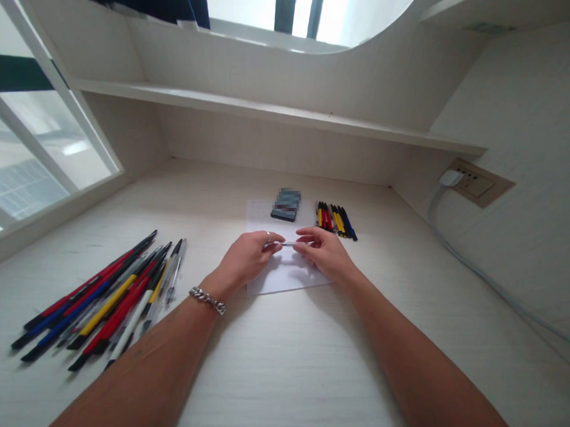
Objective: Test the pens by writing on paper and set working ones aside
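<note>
Over a white sheet of paper [289,279], a slim, pale pen [287,243] lies level between my two hands. My left hand [254,253], with a ring on one finger, pinches its left end. The right end is in the closed fingertips of my right hand [322,246]. My fingers hide both ends, so I cannot tell whether it is a whole pen or a part of one. A dark phone [286,205], its screen blurred out, lies just beyond my hands on the paper's far part.
A loose pile of red, blue, yellow, white and clear pens [111,295] spreads on the left. Several pens in a row [336,220] lie beyond my right hand. A low shelf [269,108] overhangs the back. At right, a white plug and cable [451,177] hang from a wall socket [481,183].
</note>
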A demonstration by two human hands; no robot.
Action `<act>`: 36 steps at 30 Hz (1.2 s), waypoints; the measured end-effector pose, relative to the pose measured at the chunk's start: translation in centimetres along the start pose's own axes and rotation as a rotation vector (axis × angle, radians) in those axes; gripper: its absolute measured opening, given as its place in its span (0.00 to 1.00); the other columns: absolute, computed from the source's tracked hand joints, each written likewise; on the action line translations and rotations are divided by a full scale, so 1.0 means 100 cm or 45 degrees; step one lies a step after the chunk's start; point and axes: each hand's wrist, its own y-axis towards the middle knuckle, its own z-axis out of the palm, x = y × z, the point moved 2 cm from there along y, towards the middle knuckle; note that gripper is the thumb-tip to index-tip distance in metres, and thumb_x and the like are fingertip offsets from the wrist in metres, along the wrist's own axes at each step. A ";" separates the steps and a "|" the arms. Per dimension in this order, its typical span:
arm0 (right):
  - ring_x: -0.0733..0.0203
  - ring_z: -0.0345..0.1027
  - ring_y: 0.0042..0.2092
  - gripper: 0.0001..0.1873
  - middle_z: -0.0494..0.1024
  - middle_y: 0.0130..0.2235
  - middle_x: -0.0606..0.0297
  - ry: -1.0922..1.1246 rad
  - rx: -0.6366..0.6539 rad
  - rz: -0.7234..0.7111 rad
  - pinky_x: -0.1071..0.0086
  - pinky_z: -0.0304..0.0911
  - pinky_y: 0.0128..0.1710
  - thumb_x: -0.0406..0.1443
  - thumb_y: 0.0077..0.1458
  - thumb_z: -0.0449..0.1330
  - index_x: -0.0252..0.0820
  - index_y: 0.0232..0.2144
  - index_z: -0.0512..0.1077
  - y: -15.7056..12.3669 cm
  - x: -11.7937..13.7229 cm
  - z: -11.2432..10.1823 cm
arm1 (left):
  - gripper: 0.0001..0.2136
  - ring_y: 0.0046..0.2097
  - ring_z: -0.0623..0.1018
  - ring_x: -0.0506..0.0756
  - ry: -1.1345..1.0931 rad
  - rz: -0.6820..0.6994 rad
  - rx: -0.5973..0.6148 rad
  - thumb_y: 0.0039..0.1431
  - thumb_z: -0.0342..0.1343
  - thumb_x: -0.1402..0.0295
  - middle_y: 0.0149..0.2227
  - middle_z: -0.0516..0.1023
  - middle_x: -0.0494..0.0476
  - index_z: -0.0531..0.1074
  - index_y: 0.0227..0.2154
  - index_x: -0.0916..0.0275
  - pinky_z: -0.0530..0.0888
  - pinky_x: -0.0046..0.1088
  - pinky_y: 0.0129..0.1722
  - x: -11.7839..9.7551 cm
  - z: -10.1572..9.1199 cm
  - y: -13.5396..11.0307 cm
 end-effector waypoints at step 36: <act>0.65 0.67 0.28 0.14 0.79 0.33 0.61 -0.088 -0.160 -0.020 0.71 0.61 0.27 0.40 0.46 0.65 0.39 0.36 0.78 0.006 -0.015 -0.021 | 0.15 0.40 0.77 0.57 0.158 -0.131 -0.005 0.57 0.49 0.73 0.40 0.81 0.57 0.77 0.44 0.57 0.70 0.30 0.38 0.006 -0.006 0.000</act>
